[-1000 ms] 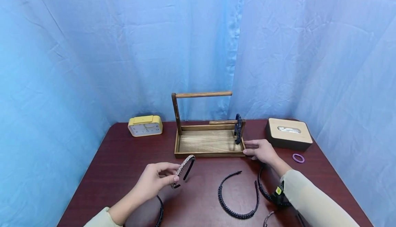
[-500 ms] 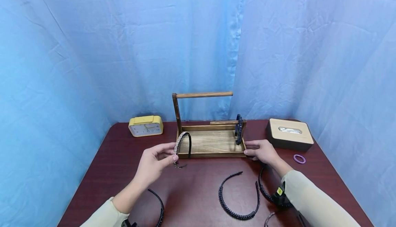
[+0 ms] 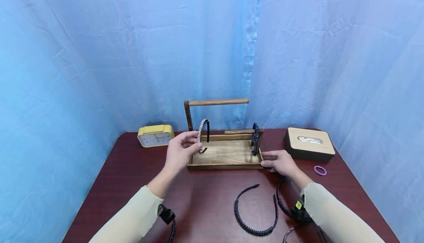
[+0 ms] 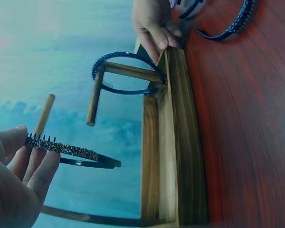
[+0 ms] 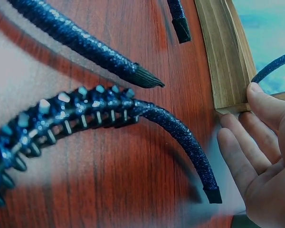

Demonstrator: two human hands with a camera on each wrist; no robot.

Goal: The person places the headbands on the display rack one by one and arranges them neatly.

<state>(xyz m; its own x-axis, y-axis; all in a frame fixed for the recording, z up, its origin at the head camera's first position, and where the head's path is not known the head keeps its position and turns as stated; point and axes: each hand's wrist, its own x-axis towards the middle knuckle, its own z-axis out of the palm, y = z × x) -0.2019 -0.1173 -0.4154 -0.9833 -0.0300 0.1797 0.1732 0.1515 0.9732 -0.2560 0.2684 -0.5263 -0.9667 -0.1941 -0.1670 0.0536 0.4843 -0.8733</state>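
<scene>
Between thumb and fingers, my left hand (image 3: 180,153) pinches a glittery, silvery-beige headband (image 3: 200,127), raised over the left part of a wooden stand with a tray base (image 3: 225,167). In the left wrist view, the headband's (image 4: 71,150) small comb teeth and dark inner end show, close to the free end of the upper rod (image 4: 45,114). My right hand (image 3: 281,162) holds the tray's front right corner, thumb at the rim and fingers outside. A dark blue braided headband (image 3: 255,139) hangs on the lower rod (image 3: 236,131), near its post.
Dark headbands lie in front: one (image 3: 253,231) in the middle, another (image 3: 281,202) by the right forearm, a third (image 3: 172,232) partly behind the left sleeve. A yellow clock (image 3: 155,136) stands left. A tissue box (image 3: 311,143) and purple ring (image 3: 320,170) are right.
My left hand has carried the glittery headband up and forward, from above the table's front to over the tray. The right hand has stayed at the tray's corner.
</scene>
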